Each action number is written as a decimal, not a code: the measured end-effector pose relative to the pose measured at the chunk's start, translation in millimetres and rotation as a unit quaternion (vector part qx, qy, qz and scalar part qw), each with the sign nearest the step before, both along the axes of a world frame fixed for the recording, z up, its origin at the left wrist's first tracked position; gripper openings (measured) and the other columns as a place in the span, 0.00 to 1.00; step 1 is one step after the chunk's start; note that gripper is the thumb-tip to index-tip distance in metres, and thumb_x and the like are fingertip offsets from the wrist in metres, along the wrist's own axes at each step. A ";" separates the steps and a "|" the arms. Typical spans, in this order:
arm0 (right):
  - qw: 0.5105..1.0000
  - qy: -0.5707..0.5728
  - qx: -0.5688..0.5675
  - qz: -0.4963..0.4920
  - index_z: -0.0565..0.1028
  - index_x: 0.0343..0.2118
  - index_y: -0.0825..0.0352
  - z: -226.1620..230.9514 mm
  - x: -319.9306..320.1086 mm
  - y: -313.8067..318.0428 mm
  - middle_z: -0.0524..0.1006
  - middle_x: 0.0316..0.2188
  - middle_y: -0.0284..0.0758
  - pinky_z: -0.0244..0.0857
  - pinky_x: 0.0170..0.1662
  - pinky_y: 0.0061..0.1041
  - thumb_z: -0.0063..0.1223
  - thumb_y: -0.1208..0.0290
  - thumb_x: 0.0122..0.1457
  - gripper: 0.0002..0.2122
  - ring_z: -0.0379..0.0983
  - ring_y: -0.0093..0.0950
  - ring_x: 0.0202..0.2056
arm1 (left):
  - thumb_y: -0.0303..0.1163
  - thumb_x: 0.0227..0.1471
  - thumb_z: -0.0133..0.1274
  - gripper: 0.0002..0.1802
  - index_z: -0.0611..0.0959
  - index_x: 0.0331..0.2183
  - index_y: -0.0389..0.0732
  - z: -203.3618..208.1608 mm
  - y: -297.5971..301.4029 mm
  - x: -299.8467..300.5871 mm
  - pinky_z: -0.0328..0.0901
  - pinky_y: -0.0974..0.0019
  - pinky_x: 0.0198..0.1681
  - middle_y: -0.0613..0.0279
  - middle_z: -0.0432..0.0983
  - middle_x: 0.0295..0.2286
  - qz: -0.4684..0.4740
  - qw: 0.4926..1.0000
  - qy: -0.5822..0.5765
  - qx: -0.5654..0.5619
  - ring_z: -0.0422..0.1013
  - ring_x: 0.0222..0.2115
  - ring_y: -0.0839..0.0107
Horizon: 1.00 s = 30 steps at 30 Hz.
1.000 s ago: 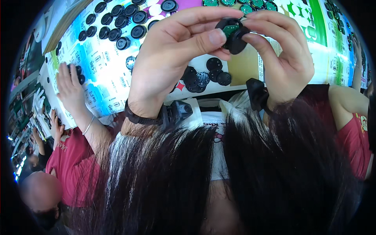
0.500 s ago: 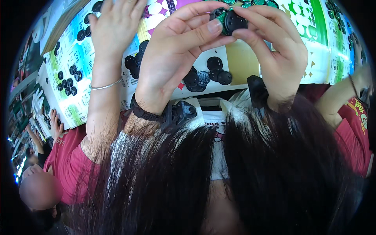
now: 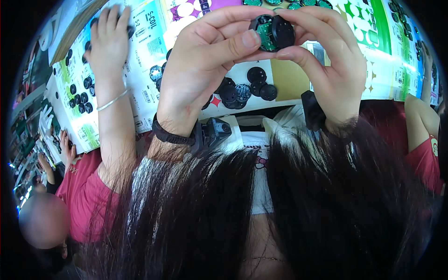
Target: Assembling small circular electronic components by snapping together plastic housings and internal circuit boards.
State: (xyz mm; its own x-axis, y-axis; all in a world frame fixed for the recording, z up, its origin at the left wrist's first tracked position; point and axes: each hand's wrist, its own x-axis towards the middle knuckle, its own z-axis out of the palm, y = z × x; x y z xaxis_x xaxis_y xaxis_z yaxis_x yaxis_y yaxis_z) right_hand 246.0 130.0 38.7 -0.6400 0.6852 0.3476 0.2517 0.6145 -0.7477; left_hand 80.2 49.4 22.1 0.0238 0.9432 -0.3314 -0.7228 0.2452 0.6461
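Above the table, my left hand (image 3: 198, 63) grips a round black housing with a green circuit board (image 3: 265, 36) showing in it. Its thumb presses the housing's near side. My right hand (image 3: 333, 58) pinches a round black cover (image 3: 284, 33) by its edge, between thumb and fingers. The cover stands tilted against the housing's right side and overlaps it, leaving the board's left part exposed. Whether the two are joined there, I cannot tell. Below my hands lie several black round caps (image 3: 256, 75), one of them with a grey patterned face (image 3: 242, 93).
Several green round circuit boards (image 3: 295, 5) lie beyond my hands. At left, a co-worker's hand (image 3: 108, 46) reaches among black round parts (image 3: 84, 97) on printed sheets (image 3: 149, 46). A board-like stack (image 3: 77, 30) borders the upper left. Another person's arm (image 3: 416, 119) is at right.
The cover and housing have turned in my fingers, so more green board shows. The left co-worker's hand has moved left, uncovering more sheet. The arm at right has shifted outward.
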 end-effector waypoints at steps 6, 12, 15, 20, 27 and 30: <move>0.998 0.016 0.060 0.002 0.75 0.38 0.68 12.8 -1.5 -4.6 0.71 0.33 0.37 0.65 0.35 0.23 0.65 0.72 0.36 0.21 0.70 0.31 0.32 | 0.23 0.49 0.52 0.22 0.69 0.47 0.30 1.2 -1.2 1.3 0.65 0.67 0.47 0.51 0.72 0.41 0.003 1.000 0.007 0.000 0.70 0.42 0.67; 0.996 0.021 0.083 0.011 0.76 0.38 0.69 10.1 -1.3 -4.7 0.71 0.33 0.38 0.65 0.36 0.24 0.65 0.70 0.36 0.22 0.70 0.32 0.33 | 0.23 0.49 0.52 0.22 0.69 0.47 0.30 0.9 -1.4 5.0 0.65 0.67 0.46 0.51 0.72 0.41 0.003 1.000 0.012 0.000 0.70 0.42 0.67; 0.996 0.030 0.079 0.009 0.76 0.38 0.69 6.4 -0.8 -5.2 0.71 0.32 0.38 0.65 0.36 0.24 0.65 0.71 0.36 0.22 0.70 0.32 0.33 | 0.22 0.49 0.52 0.22 0.69 0.47 0.30 -0.3 -1.2 5.8 0.65 0.67 0.46 0.51 0.72 0.41 0.002 1.000 0.013 0.000 0.70 0.42 0.67; 0.989 0.075 0.125 0.014 0.76 0.38 0.69 -15.5 0.9 -1.5 0.71 0.32 0.39 0.66 0.35 0.23 0.65 0.72 0.36 0.22 0.70 0.31 0.33 | 0.22 0.48 0.53 0.22 0.70 0.47 0.29 4.2 -1.8 4.3 0.66 0.68 0.45 0.51 0.72 0.41 0.004 1.000 0.017 0.005 0.70 0.41 0.67; 0.993 0.049 0.094 0.042 0.74 0.39 0.72 5.8 1.4 -6.4 0.72 0.34 0.39 0.67 0.36 0.23 0.63 0.76 0.39 0.20 0.71 0.30 0.34 | 0.21 0.48 0.53 0.22 0.70 0.46 0.29 1.7 -5.3 4.8 0.66 0.68 0.45 0.51 0.73 0.40 0.007 1.000 0.020 0.007 0.71 0.41 0.67; 0.994 0.048 0.084 0.046 0.73 0.40 0.73 11.6 3.6 -6.2 0.72 0.35 0.39 0.67 0.37 0.22 0.62 0.77 0.40 0.20 0.71 0.29 0.34 | 0.21 0.47 0.53 0.22 0.70 0.46 0.29 3.1 -5.4 4.9 0.66 0.68 0.44 0.50 0.73 0.40 0.007 1.000 0.025 0.011 0.71 0.41 0.67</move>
